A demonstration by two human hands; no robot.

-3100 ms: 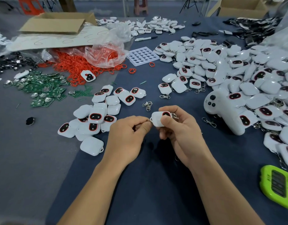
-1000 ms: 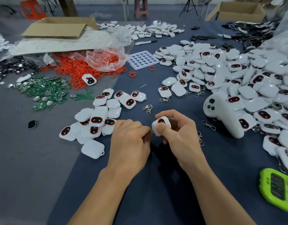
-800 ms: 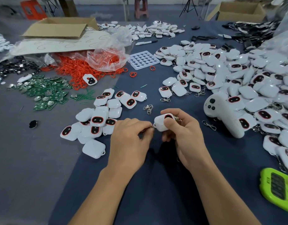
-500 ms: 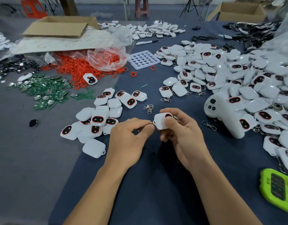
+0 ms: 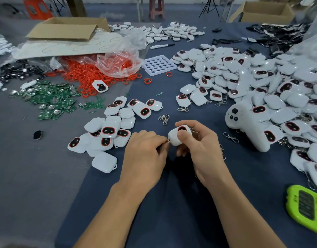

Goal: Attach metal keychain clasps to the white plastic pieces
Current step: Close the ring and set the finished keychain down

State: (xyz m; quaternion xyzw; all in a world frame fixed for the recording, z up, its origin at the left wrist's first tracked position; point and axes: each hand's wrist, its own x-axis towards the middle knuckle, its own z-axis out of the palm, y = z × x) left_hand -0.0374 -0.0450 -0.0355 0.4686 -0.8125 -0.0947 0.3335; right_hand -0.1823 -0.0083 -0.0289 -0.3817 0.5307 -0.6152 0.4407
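My right hand grips a white plastic piece with a dark red-rimmed window, thumb across its face. My left hand pinches a small metal clasp ring at the piece's lower left corner; most of the clasp is hidden by my fingers. More metal shows behind my right fingers. A loose metal clasp lies just beyond my hands and another clasp lies to the right. A small pile of white pieces lies to the left.
A big heap of white pieces fills the right side, with a white controller-shaped device at its edge. Red rings, green circuit boards, a white tray, a cardboard box and a green device surround the dark cloth.
Both hands have stayed together over the cloth. The white piece has tilted slightly in my right hand while my left fingers keep working the clasp at its corner.
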